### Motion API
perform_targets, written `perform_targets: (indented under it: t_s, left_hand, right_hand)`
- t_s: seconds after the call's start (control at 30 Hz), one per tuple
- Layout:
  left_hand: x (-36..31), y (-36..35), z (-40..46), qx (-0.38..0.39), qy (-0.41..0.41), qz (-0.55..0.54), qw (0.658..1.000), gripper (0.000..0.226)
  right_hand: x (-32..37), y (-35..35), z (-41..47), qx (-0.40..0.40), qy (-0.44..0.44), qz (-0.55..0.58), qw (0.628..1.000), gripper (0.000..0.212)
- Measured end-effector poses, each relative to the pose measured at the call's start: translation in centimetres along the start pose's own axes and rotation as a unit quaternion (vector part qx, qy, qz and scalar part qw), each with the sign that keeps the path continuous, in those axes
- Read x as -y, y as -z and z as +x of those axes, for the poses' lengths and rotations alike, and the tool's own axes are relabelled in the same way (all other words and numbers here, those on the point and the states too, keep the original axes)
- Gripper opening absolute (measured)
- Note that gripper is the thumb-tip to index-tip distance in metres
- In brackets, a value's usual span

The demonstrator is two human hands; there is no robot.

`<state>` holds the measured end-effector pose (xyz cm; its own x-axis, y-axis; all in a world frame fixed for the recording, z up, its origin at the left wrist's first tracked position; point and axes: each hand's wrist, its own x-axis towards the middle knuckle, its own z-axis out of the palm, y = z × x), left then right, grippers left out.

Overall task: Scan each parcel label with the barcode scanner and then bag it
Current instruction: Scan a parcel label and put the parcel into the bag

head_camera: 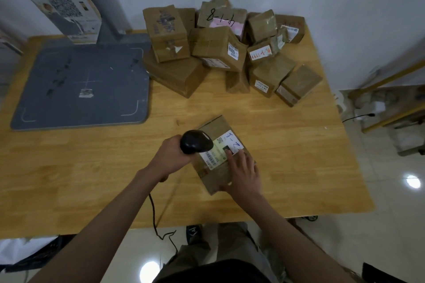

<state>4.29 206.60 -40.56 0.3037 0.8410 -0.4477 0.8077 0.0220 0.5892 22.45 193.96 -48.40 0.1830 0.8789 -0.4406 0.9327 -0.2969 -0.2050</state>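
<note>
1. Brown cardboard parcel point(220, 156) lies flat on the pale wooden table point(299, 167), near its front edge, white label point(220, 150) facing up.
2. Left hand point(170, 157) grips the black handheld barcode scanner point(196, 142), fingers curled round the handle; scanner head sits over the label's left end.
3. Right hand point(243, 172) rests on the parcel, fingers straight, fingertips at the label.
4. Heap of brown taped boxes point(227, 50) sits behind the parcel, well apart.
5. Grey scanning mat point(87, 82) lies left of the parcel, further back.

A person's left hand point(171, 156) grips a black barcode scanner point(199, 145) over the white label point(220, 150) of a brown parcel point(224, 156) on a wooden surface point(299, 156), while the right hand point(245, 173) rests flat on the parcel, fingers point(232, 156) touching the label. A pile of parcels point(220, 46) sits behind, beside a grey scanning platform point(82, 85).
</note>
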Motion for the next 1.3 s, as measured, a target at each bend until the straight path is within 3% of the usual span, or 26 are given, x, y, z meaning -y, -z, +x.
perform_targets:
  t_s: [0.13,0.23,0.4,0.47,0.6,0.77,1.0,1.3]
  left_hand:
    - [-0.9,0.1,1.6,0.015,0.042,-0.046,0.998,0.025]
    - [-1.1,-0.4,2.5,0.023,0.079,-0.063,0.995,0.014]
    - [-1.0,-1.8,3.7,0.054,0.157,-0.115,0.979,0.014]
    - [-1.0,-2.2,4.1,0.057,0.166,-0.122,0.977,0.016]
    - [-0.9,-2.9,4.5,0.044,0.175,-0.127,0.975,0.016]
    - [-1.7,-3.0,4.9,0.019,0.17,-0.113,0.979,0.022]
    - [-3.4,-1.1,4.7,0.012,0.125,-0.105,0.987,0.015]
    - [-4.2,0.4,0.9,0.058,-0.007,-0.067,0.996,0.017]
  right_hand:
    - [-2.8,0.8,1.4,0.005,0.046,0.044,0.998,0.116]
    - [-4.9,1.6,2.9,0.005,0.06,0.113,0.992,0.13]
    - [-7.2,1.3,4.0,-0.029,-0.024,0.24,0.97,0.146]
    - [-8.0,1.3,4.8,-0.006,-0.074,0.321,0.944,0.143]
    - [-8.5,1.6,6.1,0.098,-0.164,0.506,0.841,0.114]
    - [-7.9,1.8,6.3,0.105,-0.129,0.556,0.814,0.073]
    - [-7.1,4.1,4.6,0.027,-0.091,0.609,0.787,0.073]
    - [-5.8,5.1,-3.3,-0.078,-0.145,0.615,0.771,0.083]
